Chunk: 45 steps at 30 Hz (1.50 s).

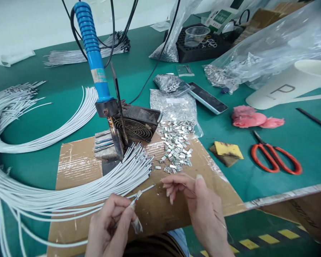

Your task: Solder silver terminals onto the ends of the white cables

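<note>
My left hand [110, 223] is closed in a pinch on a white wire [144, 190] whose end carries a small metal clip [138, 194]. My right hand [196, 201] is beside it over the cardboard sheet [77, 160], fingers curled, holding a thin strand of solder wire [220, 221] that trails down past my wrist. Just beyond my right fingers lies a pile of small metal clips [176, 146]. A soldering iron with a blue handle [92, 46] stands tilted in its holder above a small black fan [136, 125]. A bundle of white wires [69, 185] fans out under it.
Red-handled scissors [276, 157], a yellow sponge [227, 150], pink cloth [251, 117], a phone [207, 97] and a tipped white paper cup [289, 87] lie on the green table to the right. Plastic bags of metal parts [270, 53] and a black tray [200, 46] sit behind. More wires [15, 103] curve at the left.
</note>
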### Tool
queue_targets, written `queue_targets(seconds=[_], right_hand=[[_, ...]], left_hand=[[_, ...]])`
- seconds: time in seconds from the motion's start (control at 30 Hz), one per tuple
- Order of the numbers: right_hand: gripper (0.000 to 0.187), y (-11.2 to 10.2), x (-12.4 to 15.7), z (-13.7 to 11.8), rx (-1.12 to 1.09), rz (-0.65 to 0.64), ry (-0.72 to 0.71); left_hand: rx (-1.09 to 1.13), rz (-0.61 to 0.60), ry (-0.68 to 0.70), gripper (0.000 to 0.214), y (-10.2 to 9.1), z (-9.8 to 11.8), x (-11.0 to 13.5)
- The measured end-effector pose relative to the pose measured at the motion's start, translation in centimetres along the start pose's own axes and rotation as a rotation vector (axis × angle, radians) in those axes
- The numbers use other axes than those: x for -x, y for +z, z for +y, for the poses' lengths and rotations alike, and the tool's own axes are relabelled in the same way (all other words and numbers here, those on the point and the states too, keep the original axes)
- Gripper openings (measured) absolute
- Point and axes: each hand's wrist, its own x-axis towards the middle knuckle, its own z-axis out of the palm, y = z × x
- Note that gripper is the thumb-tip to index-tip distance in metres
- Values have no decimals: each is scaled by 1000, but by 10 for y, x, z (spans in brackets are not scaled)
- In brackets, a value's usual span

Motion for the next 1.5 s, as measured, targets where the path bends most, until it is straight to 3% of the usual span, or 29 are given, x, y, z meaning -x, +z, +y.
queue_targets(seconds=[0.1,0.2,0.27,0.37,0.43,0.5,0.6,0.73,0.9,1.1,1.23,1.3,1.4,1.5], right_hand=[[64,-8,-3,2,30,35,4],[65,-14,-6,6,35,46,27],[66,-16,-8,8,37,36,47],[66,-14,-8,8,44,33,71],[65,-10,-7,5,41,58,103],[64,-8,-6,3,28,87,136],[61,-8,-6,2,25,83,125],[50,-9,-5,3,61,40,75],[45,-6,-2,0,52,93,100],[33,0,1,-4,80,-12,95],[27,5,6,-7,79,-15,138],[26,8,7,-6,77,-54,130],[21,12,7,-4,79,-113,63],[15,22,8,-2,58,-153,-2]], left_hand=[[-204,-93,249,22,-6,-3,-4],[-447,-375,588,13,-10,-12,-8],[-469,-433,616,16,-10,-22,-9],[-501,-238,625,24,-11,-40,-9],[-700,-118,729,34,-13,-49,-13],[-922,-60,848,34,-15,-53,-18],[-1055,-9,890,20,-15,-51,-21],[-834,55,828,20,-14,-34,-15],[-548,-209,701,27,-24,-12,-14],[-449,-177,483,30,-18,-10,-15],[-375,-340,359,13,-6,0,-14],[-266,-384,172,22,-3,4,-15],[38,-322,-167,45,-2,7,-18],[267,-196,-274,53,-2,10,-21]])
